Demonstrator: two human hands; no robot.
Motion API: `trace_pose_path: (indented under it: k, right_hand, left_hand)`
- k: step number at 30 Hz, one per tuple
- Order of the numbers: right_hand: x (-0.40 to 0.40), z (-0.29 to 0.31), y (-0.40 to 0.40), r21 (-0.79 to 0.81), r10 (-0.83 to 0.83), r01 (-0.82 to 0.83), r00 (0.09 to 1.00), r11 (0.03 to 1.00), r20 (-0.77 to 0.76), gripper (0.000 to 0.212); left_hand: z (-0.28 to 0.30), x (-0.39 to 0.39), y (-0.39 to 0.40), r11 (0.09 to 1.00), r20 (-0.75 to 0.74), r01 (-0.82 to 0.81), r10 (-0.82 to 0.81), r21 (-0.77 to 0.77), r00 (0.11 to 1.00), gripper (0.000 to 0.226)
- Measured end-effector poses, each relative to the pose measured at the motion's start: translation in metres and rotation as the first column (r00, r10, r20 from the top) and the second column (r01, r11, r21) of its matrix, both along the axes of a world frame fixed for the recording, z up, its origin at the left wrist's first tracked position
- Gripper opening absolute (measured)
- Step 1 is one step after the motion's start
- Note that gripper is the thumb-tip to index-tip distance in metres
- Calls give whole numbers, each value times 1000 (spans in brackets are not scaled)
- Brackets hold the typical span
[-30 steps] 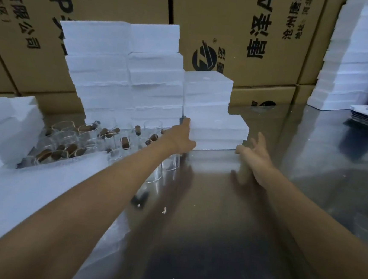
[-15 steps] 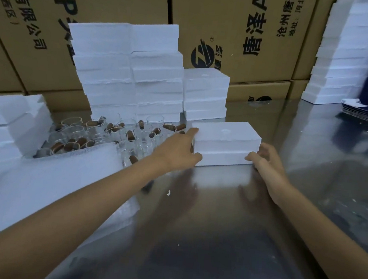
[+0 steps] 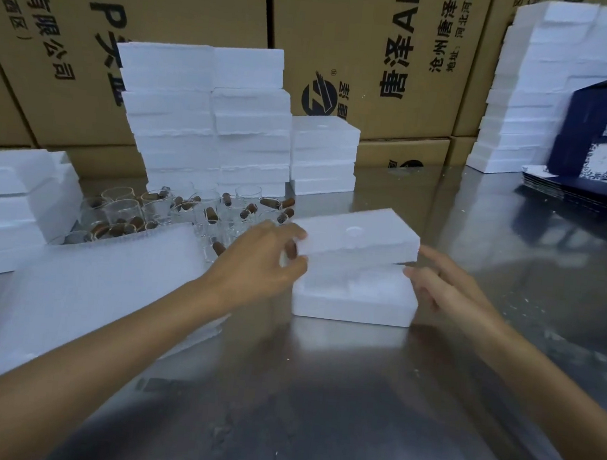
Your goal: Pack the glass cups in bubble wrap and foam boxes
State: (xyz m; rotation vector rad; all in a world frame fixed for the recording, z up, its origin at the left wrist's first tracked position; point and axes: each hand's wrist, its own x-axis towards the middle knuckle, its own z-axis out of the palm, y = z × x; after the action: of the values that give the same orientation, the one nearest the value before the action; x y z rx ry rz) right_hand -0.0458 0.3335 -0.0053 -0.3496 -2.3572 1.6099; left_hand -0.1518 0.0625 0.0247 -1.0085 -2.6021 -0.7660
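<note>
Head view: two hands, left hand (image 3: 260, 262) and right hand (image 3: 447, 288), one foam lid (image 3: 360, 236), one foam base (image 3: 356, 300).

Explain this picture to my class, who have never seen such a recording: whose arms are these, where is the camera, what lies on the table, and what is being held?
No machine here: a person wears a camera on the head, looking down at their own arms. The left hand pinches the end of a white foam lid, raised off its foam base. The right hand is open at the box's other end. On the steel table are glass cups, a bubble wrap stack and stacked foam boxes.
</note>
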Motion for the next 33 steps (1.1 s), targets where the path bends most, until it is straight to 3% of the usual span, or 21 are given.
trace_pose_path:
  k: [2, 5, 9, 12, 15, 20, 23, 27, 30, 33]
  right_hand:
    - [-11, 7, 0, 0, 0, 0, 1000, 1000, 1, 39]
    - [-32, 11, 0, -49, -75, 77, 996, 996, 49, 13]
    - [-60, 3, 4, -78, -166, 183, 969, 980, 181, 23]
    - [-73, 1, 6, 42, -207, 203, 964, 978, 169, 29]
    - [-80, 8, 0, 298, -273, 238, 958, 925, 84, 40]
    - [-101, 24, -41, 490, -4, 36, 998, 871, -67, 40]
    - [-126, 36, -74, 530, 168, -143, 986, 836, 2, 49]
    - [-157, 47, -123, 616, 297, -270, 953, 740, 62, 47]
    - [-168, 38, -165, 716, 244, -207, 968, 666, 53, 31]
    - [-174, 25, -194, 725, 122, -138, 990, 675, 75, 50]
  left_hand:
    - [5, -6, 6, 1000, -54, -2, 2, 0, 999, 47]
    - [6, -23, 18, 994, -5, -52, 52, -95, 999, 54]
    - [1, -42, 25, 985, 136, -81, 102, -152, 985, 50]
    - [3, -45, 15, 992, 137, -107, 116, -71, 984, 42]
    - [15, -44, -13, 989, 126, -149, 151, -24, 981, 31]
    - [29, -53, -90, 915, 189, -382, 401, -129, 897, 4]
    - [16, -49, -118, 839, 214, -542, 538, -48, 815, 16]
    - [-13, -40, -131, 803, 223, -595, 586, -33, 779, 24]
    - [-19, -39, -135, 820, 266, -572, 555, -16, 788, 32]
    - [-16, -37, -136, 825, 301, -562, 551, -57, 778, 38]
